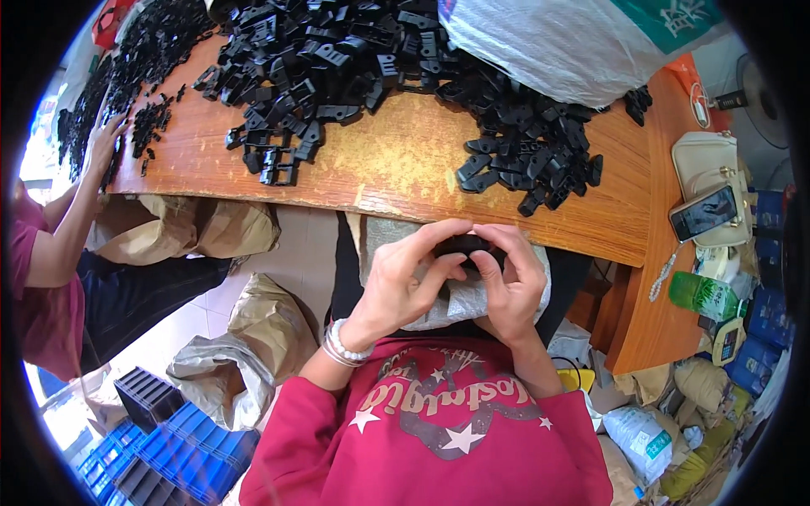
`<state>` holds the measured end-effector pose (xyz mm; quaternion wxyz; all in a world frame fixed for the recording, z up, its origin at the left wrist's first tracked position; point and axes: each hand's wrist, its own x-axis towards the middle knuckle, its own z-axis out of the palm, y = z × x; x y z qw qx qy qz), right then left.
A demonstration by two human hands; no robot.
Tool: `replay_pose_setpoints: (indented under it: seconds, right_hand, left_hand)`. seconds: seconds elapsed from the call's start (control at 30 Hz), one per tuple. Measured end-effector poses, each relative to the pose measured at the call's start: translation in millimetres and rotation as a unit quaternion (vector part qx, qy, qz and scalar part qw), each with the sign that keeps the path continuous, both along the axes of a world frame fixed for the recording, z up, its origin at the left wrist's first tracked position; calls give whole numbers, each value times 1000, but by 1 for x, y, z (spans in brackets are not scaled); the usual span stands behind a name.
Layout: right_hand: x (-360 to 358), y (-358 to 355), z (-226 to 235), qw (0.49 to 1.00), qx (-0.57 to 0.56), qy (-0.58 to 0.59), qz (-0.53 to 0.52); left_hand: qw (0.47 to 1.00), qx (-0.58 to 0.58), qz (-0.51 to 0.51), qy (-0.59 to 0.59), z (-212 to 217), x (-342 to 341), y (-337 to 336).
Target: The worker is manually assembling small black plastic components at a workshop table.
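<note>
Just in front of the table's near edge, above a sack on my lap, my left hand (413,274) and my right hand (510,282) meet at the fingertips. Between them they pinch a small black plastic part (462,245); the fingers cover most of it. Thumbs press on its near side, forefingers on its far side. A pile of similar black plastic parts (527,139) lies on the wooden table (380,169) beyond my right hand. Another, larger heap of black parts (329,59) spreads beyond my left hand. The pale woven sack (447,312) hangs open below my hands.
A full white woven bag (557,51) rests at the table's far right. A handbag (709,160), a phone (704,212) and a green bottle (702,295) are on the right. At left, a co-worker's hand (103,143) reaches into smaller black pieces. Blue crates (198,447) stand lower left.
</note>
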<state>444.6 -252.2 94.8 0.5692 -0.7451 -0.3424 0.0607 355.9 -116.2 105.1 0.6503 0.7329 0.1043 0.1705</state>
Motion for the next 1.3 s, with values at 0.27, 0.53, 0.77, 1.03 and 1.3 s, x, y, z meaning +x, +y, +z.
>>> replay_pose_setpoints:
  seconds: [0.27, 0.53, 0.77, 1.03, 1.3]
  right_hand:
    - [26, -11, 11, 995, -79, -24, 59]
    - [42, 24, -7, 951, -167, -253, -58]
    - [29, 22, -11, 926, -210, -298, -97]
    - [17, 7, -5, 998, -15, -50, -39]
    - [13, 10, 17, 990, 65, -78, 96]
  left_hand:
    - [817, 439, 358, 102, -17, -11, 92]
    - [850, 399, 298, 172, -9, -32, 107]
    - [794, 552, 243, 79, -10, -40, 106]
    - [960, -276, -34, 1, -16, -22, 43]
    - [941, -314, -74, 98, 6, -12, 23]
